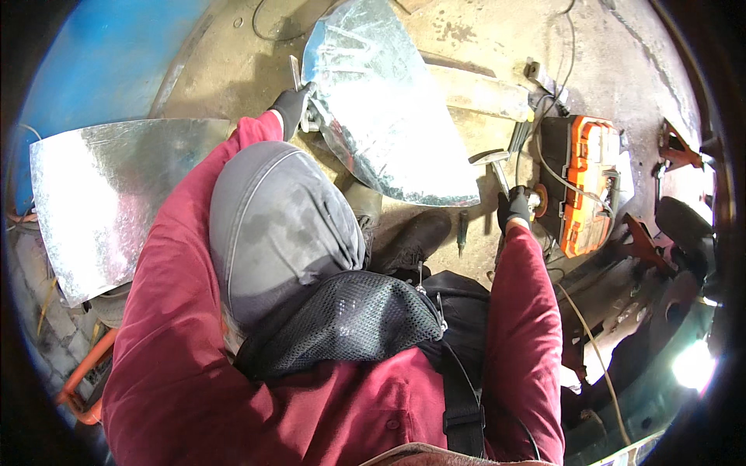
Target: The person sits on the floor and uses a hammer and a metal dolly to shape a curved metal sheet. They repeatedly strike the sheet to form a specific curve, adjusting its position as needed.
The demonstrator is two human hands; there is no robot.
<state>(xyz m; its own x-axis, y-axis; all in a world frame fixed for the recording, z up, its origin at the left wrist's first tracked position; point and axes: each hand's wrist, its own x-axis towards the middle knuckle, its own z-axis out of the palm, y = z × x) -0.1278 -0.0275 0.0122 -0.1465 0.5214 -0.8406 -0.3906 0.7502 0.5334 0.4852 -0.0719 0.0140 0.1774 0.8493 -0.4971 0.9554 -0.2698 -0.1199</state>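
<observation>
A large, curved sheet of shiny metal [388, 116] stands tilted in front of me, its lower right corner near the floor. At its left edge, my left hand [291, 110], in a black glove, is closed around a metal tool [295, 71] whose flat bar sticks up past the fingers; its exact kind is unclear. My right hand [514, 208], also gloved in black, grips the handle of a hammer [489, 158]. The hammer's head is just right of the sheet, apart from it. On the floor between sheet and right hand lies a thin, dark pointed tool [462, 233].
An orange and black toolbox [579, 186] stands right of my right hand, with a brownish disc [541, 200] and a cable beside it. Another metal sheet [116, 202] leans at left below a blue panel [109, 62]. A wooden plank [482, 92] lies behind. Grey cloth [280, 233] bulges in front.
</observation>
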